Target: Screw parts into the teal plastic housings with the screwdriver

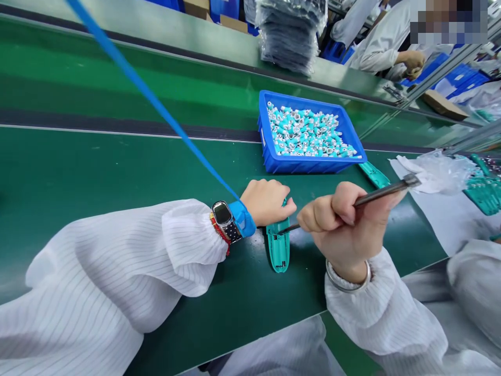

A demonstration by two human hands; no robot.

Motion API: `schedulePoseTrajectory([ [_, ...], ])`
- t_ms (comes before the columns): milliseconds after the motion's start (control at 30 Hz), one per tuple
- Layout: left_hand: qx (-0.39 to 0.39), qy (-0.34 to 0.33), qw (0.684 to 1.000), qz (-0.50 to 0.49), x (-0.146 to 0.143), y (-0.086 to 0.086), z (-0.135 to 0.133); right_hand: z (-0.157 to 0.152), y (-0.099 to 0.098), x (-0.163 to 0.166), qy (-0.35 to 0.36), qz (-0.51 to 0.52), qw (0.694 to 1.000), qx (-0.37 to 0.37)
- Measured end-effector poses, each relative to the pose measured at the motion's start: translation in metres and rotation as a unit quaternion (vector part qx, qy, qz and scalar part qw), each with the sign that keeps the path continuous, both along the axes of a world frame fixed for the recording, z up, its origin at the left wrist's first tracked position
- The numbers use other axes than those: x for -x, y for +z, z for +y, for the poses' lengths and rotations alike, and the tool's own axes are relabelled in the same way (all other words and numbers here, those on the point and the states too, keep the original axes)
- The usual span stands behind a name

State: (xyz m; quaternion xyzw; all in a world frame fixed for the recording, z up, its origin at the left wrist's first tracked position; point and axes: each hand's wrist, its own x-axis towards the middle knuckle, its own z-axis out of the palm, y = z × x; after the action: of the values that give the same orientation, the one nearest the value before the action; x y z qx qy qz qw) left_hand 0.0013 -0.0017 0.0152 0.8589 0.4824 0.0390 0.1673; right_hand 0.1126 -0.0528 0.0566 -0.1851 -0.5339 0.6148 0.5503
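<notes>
on the head feed i see the teal casing [278, 249] lying lengthwise on the green belt [117, 172], just off the near side of the blue tray [309, 167]. the tray is heaped with small teal-and-white parts [305, 133]. the left hand [266, 202] rests on the casing's far end, its fingers pressed together and curled over the edge. the right hand [336, 224] is curled tight, its fingers [317, 216] closed around a thin screwdriver [379, 190], with the tip right at the casing. a blue wrist strap [240, 216] and a watch [223, 216] sit on the left wrist. a second teal piece [373, 175] lies by the tray's right corner, and a clear plastic bag [438, 172] lies beyond it. a co-worker's hand [413, 61] is across the belt, past the tray.
</notes>
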Motion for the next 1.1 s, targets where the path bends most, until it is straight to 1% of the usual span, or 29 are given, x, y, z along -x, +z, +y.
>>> schedulePoseTrajectory([
  [133, -0.006, 0.001, 1.0, -0.01, -0.001, -0.002, 0.0, -0.002, 0.003, 0.0, 0.03, -0.018, 0.999, 0.005],
  [200, -0.005, -0.002, 1.0, -0.011, -0.001, -0.002, 0.0, -0.003, 0.003, 0.0, 0.034, -0.023, 0.999, 0.006],
  [400, -0.003, -0.006, 1.0, -0.017, -0.001, 0.0, -0.001, -0.006, 0.003, 0.004, 0.022, -0.046, 0.999, 0.004],
  [600, 0.002, -0.032, 0.999, -0.014, -0.002, 0.007, -0.003, -0.01, 0.005, 0.014, 0.001, -0.054, 0.998, 0.017],
  [700, -0.005, -0.039, 0.999, -0.025, -0.002, 0.007, -0.003, -0.008, 0.004, 0.015, -0.02, -0.068, 0.997, 0.026],
  [833, -0.023, -0.047, 0.998, -0.032, -0.001, 0.003, -0.004, -0.007, 0.005, 0.012, -0.005, -0.083, 0.996, 0.013],
  [867, -0.03, -0.046, 0.998, -0.034, -0.001, 0.002, -0.005, -0.007, 0.007, 0.01, -0.008, -0.08, 0.997, 0.01],
  [1000, -0.057, -0.035, 0.997, -0.037, -0.001, -0.003, -0.006, -0.008, 0.012, -0.005, -0.08, -0.053, 0.995, 0.001],
  [1100, -0.06, -0.03, 0.997, -0.026, -0.001, -0.003, -0.006, -0.008, 0.011, -0.011, -0.086, -0.057, 0.995, -0.007],
])
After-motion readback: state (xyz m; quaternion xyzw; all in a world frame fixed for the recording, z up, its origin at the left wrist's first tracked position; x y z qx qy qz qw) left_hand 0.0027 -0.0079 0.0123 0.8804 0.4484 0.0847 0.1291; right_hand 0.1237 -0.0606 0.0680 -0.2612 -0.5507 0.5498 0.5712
